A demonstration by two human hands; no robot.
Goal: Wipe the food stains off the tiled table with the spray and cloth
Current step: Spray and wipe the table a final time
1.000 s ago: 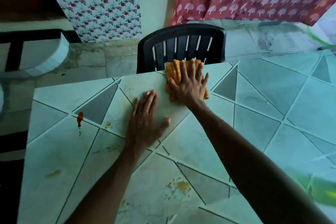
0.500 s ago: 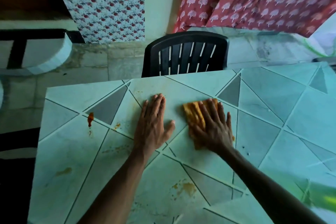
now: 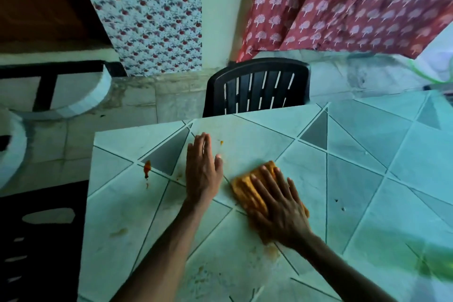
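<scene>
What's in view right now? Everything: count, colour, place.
tiled table: one, pale green with grey triangles, fills the lower frame.
cloth: one, orange, mid-table under the right hand.
red stain: one, red-orange, near the table's left edge.
brownish stains: several, faint orange-brown, on the near tiles.
chair: one, black slatted, behind the table's far edge.
red curtain: one, red with white trees, upper right.
white curtain: one, white with red flowers, upper left.
green blur: one, green, lower right edge; unidentifiable.
left hand: one, flat on the table, left of the cloth.
right hand: one, fingers spread, pressing on the cloth.
</scene>
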